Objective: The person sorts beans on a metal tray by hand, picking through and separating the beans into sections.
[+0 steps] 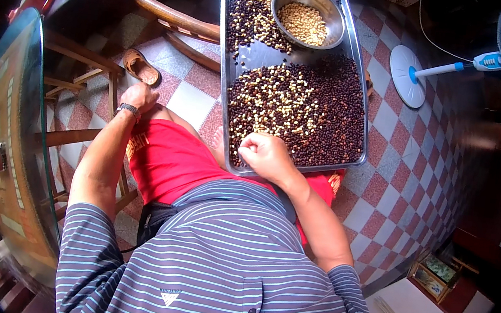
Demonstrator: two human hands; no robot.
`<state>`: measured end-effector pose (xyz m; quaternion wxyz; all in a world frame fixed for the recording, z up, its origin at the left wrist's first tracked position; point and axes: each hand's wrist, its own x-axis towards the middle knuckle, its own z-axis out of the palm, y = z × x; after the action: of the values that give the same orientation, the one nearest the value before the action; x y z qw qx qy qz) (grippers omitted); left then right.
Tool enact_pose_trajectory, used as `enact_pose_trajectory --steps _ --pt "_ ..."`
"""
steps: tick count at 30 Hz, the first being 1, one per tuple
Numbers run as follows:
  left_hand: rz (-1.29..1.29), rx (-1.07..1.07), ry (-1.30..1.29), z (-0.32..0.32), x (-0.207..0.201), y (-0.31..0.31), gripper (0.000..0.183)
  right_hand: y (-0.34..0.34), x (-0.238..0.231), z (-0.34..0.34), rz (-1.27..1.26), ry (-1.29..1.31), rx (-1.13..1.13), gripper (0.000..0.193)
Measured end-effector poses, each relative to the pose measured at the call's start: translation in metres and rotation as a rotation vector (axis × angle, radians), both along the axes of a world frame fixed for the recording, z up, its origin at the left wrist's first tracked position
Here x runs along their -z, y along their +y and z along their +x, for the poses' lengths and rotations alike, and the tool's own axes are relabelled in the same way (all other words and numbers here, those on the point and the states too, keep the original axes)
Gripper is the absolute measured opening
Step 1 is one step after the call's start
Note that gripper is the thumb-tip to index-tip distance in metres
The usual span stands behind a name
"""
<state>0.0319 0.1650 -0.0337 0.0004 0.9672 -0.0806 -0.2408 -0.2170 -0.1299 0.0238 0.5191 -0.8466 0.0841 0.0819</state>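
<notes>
Steel caught the eye first: a long rectangular metal tray [360, 76] lay across the person's lap, its near end on the red shorts [169, 159], its far end reaching out over the checkered red, grey and white tile floor [404, 175]. Spread over the tray was a thick layer of dark brown and pale cream beans [306, 107], the pale ones gathered toward the left of the near heap, and a second, smaller patch of mixed beans lay at the far left corner. At the far end of the tray sat a round shiny metal bowl [337, 11], and it held only pale beans. The right hand [266, 155] was down at the tray's near edge, fingers curled in tight and pinched together over the beans; whether anything sat between the fingertips could not be told. The left hand [138, 96], with a dark wristwatch [128, 108] on the wrist, was well away from the tray, closed loosely and resting on the left knee, holding nothing that showed. Beside that knee lay a brown sandal [141, 67] on the tiles, near a curved wooden chair frame [173, 19]. Off to the person's left stood a glass-topped table [8, 145], and far right a white and blue standing fan [436, 70].
</notes>
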Motion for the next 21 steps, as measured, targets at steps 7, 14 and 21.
enact_pose_trajectory --steps 7,14,21 --pt "0.0 0.015 -0.007 0.003 0.006 0.004 0.049 0.018 0.003 0.0 -0.215 -0.011 -0.058 0.01" --pt "0.01 0.017 -0.007 0.006 0.01 0.008 0.048 0.022 0.004 0.0 -0.222 0.002 -0.074 0.01" --pt "-0.006 0.012 -0.006 0.006 0.007 0.005 0.048 -0.038 -0.011 -0.012 1.524 0.388 -0.014 0.009"
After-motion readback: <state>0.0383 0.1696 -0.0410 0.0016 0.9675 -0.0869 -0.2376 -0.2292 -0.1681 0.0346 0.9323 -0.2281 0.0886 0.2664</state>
